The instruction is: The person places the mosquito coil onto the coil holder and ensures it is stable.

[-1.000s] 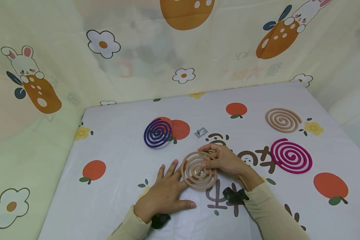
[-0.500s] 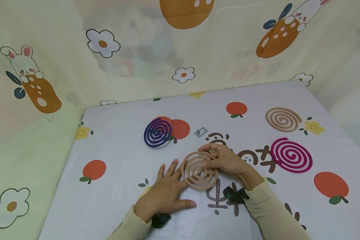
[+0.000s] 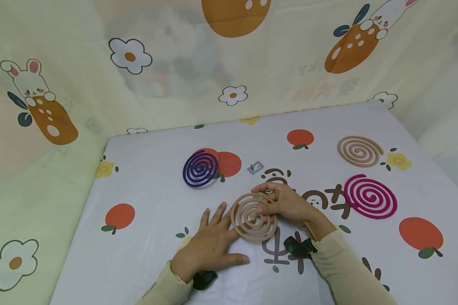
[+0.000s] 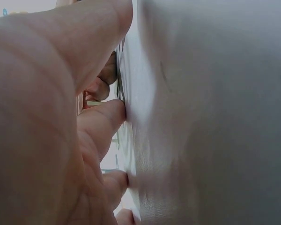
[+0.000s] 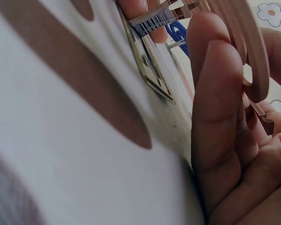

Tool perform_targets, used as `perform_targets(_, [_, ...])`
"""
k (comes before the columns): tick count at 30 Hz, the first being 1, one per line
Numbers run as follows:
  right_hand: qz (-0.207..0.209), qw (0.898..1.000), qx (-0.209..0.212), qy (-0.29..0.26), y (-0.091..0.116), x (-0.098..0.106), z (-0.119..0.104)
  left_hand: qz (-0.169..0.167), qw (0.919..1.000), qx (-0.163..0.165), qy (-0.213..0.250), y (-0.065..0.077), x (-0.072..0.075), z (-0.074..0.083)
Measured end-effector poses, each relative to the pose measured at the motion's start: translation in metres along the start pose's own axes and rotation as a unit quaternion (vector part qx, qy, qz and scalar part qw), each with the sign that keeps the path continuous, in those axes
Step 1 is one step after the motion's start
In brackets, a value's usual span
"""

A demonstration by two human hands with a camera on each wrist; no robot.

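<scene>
My right hand grips the right side of a tan mosquito coil, thumb on top and fingers around the edge. In the right wrist view the coil is raised off the tablecloth. Below it lies a small metal coil stand with a strip standing up from it toward the coil. Fingertips of my left hand touch that stand. This hand lies spread with fairly straight fingers, the foremost ones reaching under the coil. In the left wrist view its fingertips press on the cloth.
A dark blue coil sits tilted at the back left. Near it lies another metal stand. At the right are a magenta coil and a second tan coil. A printed cloth wall rises behind the table.
Almost nothing differs. Both hands stay in place, and the tan coil has shifted very slightly to the right over the stand.
</scene>
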State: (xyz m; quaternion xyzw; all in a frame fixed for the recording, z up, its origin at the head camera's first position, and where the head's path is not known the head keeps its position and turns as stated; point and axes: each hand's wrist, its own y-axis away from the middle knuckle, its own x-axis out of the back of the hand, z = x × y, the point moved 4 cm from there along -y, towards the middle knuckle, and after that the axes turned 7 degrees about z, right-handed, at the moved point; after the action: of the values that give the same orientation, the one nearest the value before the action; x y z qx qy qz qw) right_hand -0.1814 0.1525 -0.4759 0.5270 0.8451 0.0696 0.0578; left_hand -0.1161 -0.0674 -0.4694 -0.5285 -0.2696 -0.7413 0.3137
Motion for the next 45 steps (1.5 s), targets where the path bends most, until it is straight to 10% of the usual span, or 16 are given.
perform_targets(45, [-0.005, 1.000, -0.014, 0.021, -0.0002, 0.0028, 0.0020, -0.002, 1.0000, -0.001, 0.004, -0.0003, 0.0007, -0.0001])
